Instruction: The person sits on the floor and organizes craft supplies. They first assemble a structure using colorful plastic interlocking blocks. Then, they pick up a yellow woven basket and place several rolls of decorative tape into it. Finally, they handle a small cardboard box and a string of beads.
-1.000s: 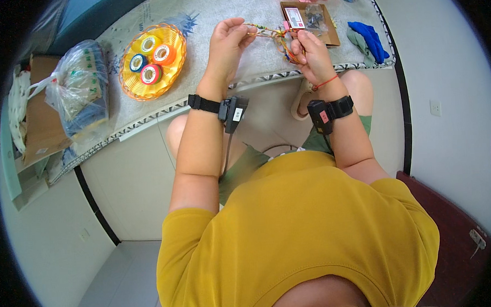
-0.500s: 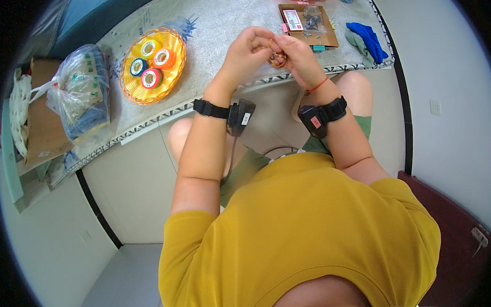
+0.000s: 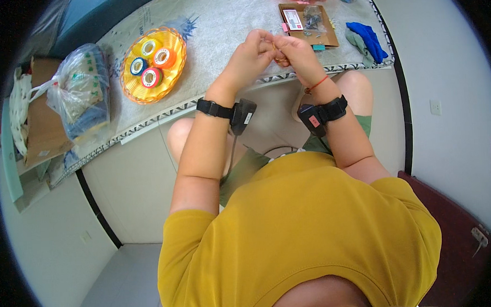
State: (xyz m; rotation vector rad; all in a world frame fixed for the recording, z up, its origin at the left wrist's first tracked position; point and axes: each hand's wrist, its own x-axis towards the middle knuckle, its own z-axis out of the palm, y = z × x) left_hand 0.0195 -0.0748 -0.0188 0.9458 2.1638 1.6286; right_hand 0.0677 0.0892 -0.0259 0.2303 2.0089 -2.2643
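My left hand (image 3: 250, 56) and my right hand (image 3: 303, 57) meet above the front edge of the table, fingertips pinched close together. Between them is a small looped, orange-brown strand (image 3: 281, 60), like cord or thin band; its exact kind is too small to make out. Both hands are closed on it, the right thumb lying along the top. Part of the strand is hidden by the fingers. Beyond the right hand lies a shallow cardboard tray (image 3: 329, 38) with a white label card (image 3: 293, 20) and a clear bag of small dark pieces (image 3: 313, 21).
On the left stands a yellow woven basket (image 3: 170, 84) holding several coloured tape rolls (image 3: 151, 78). Further left are a tied plastic bag (image 3: 84, 94) and a cardboard box (image 3: 45, 120). Blue and grey cloth (image 3: 367, 40) lies at the table's right edge.
My hands have shifted slightly, with the left fingers curling in nearer the right. The strand between them shows less than before. Everything on the table stays put.
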